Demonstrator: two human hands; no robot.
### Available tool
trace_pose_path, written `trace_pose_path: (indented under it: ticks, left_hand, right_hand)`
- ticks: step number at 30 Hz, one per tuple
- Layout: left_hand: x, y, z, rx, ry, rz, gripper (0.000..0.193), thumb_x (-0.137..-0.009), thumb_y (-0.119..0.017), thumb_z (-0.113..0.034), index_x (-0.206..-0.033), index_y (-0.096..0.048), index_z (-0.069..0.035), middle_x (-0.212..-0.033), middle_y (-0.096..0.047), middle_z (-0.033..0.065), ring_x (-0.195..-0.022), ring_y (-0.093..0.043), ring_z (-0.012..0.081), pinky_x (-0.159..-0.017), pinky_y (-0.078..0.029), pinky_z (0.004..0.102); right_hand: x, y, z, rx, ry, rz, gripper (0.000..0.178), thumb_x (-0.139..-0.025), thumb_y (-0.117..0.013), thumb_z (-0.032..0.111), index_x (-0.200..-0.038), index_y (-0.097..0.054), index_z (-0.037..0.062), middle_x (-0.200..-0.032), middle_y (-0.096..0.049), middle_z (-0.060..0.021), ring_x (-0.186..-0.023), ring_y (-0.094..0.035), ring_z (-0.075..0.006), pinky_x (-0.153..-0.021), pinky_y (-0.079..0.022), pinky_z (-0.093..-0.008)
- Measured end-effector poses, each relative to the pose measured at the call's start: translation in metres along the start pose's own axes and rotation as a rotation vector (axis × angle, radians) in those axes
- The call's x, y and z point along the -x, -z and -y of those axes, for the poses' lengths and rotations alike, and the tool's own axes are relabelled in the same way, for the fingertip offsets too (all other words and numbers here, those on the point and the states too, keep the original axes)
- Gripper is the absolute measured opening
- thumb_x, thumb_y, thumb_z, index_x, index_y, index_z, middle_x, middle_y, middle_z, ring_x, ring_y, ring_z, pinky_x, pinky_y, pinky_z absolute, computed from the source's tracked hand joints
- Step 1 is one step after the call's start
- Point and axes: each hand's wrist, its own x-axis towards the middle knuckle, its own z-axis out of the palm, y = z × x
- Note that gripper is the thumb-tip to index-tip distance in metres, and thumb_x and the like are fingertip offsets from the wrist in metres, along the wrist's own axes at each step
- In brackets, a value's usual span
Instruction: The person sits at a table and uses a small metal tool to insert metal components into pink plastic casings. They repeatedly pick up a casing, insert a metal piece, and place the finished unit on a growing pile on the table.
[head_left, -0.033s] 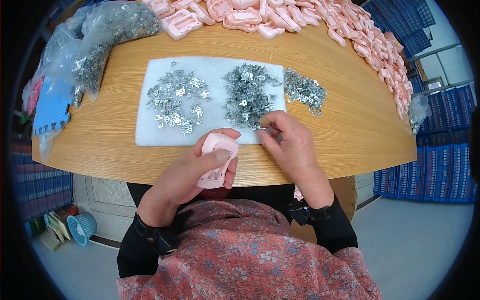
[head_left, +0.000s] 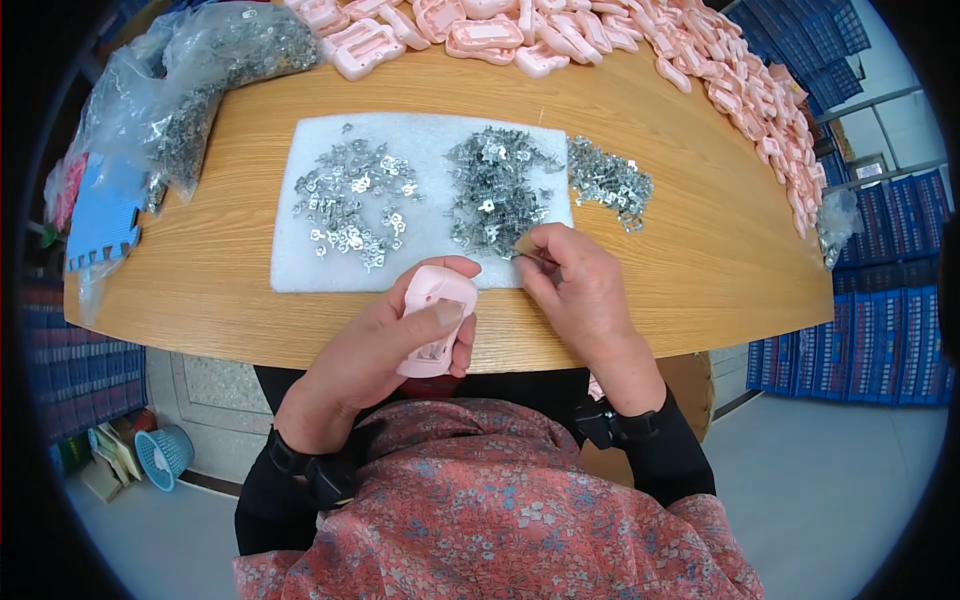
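My left hand (head_left: 385,340) is wrapped round a pale pink plastic housing (head_left: 424,295), holding it tilted over the table's near edge. The thumb lies across the recessed compartment in the housing. At the near edge of a dense pile of small silvery metal pieces (head_left: 490,190), my right hand (head_left: 580,285) has its thumb and forefinger pinched together. Whatever is between those fingertips is too small to make out. Both the dense pile and a looser scatter of metal clips (head_left: 350,200) lie on a white foam sheet (head_left: 425,265).
More metal pieces (head_left: 610,182) lie right of the foam. Many pink housings (head_left: 485,35) are heaped along the table's far and right edges. Plastic bags of metal parts (head_left: 215,80) and a blue foam mat (head_left: 103,215) sit at the left. Blue bins (head_left: 880,345) stand beyond the table.
The thumb and forefinger of my right hand have drawn slightly closer together at the pile's edge. My left hand and the pink housing have barely shifted.
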Motion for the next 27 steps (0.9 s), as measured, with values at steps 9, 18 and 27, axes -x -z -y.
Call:
trace_pose_path:
  ticks: [9, 18, 27]
  left_hand:
    - [-0.026, -0.019, -0.004, -0.027, -0.056, -0.133, 0.051, -0.091, -0.064, -0.009, -0.137, -0.043, -0.006, -0.092, -0.063, 0.0082, -0.077, -0.065, 0.0176, -0.07, -0.054, 0.0304]
    - [-0.046, -0.03, 0.004, -0.064, -0.08, -0.052, 0.047, -0.089, -0.064, -0.005, -0.133, -0.047, -0.005, -0.097, -0.059, 0.0042, -0.078, -0.061, 0.0121, -0.073, -0.052, 0.0274]
    - [-0.052, -0.031, 0.012, -0.192, -0.172, -0.163, 0.043, -0.09, -0.061, -0.002, -0.131, -0.048, -0.006, -0.096, -0.058, 0.003, -0.081, -0.061, 0.0114, -0.073, -0.051, 0.0264]
  right_hand:
    - [0.011, 0.019, 0.0, -0.485, -0.257, 0.009, 0.016, -0.083, -0.07, 0.002, -0.097, -0.062, 0.004, -0.081, -0.063, -0.0021, -0.076, -0.062, -0.009, -0.064, -0.048, -0.0245]
    - [0.016, 0.031, 0.014, -0.352, 0.0, 0.035, 0.018, -0.083, -0.072, 0.002, -0.098, -0.062, 0.0029, -0.085, -0.062, -0.0061, -0.076, -0.064, -0.0162, -0.065, -0.051, -0.0261]
    - [0.023, 0.015, -0.005, -0.522, -0.251, -0.035, 0.015, -0.085, -0.071, 0.004, -0.097, -0.063, 0.0029, -0.076, -0.063, -0.0033, -0.072, -0.059, -0.0075, -0.064, -0.048, -0.024]
